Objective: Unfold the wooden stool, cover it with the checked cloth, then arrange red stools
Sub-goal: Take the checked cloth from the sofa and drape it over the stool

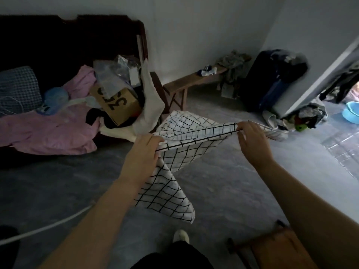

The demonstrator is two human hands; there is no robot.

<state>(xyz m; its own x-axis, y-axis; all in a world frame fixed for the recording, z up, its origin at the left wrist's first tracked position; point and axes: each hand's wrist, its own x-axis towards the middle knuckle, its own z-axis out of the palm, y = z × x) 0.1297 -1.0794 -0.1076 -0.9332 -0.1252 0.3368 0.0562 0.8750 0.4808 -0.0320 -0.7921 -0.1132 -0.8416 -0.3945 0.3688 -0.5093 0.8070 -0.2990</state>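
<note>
nearest to me, low at the person's right side, the wooden stool [272, 251] sits on the grey floor, half hidden under the right forearm, so i can't tell if it's fully opened out; one pale shoe [181, 236] shows just left of it. a bit further out the checked cloth [184, 152] is up in the air between both hands, well above the floor and not yet over the stool. the left hand [142, 152] has its fingers curled round the dark hem, thumb underneath, and the right hand [252, 138] pinches the same hem further along, so that edge is pulled into a line while the rest droops in folds. it looks thin, light and floppy, not slippery; i'd say it wants holding by two corners or along one hem, wide apart, so it drops flat. count: one cloth, one wooden stool, two hands, and not one red stool in sight. beyond, one cardboard box [118, 105] in a heap of laundry to the left, one wooden bench [194, 78] against the wall, one dark suitcase [272, 80], and one blue basin [351, 111] past the doorway.
</note>
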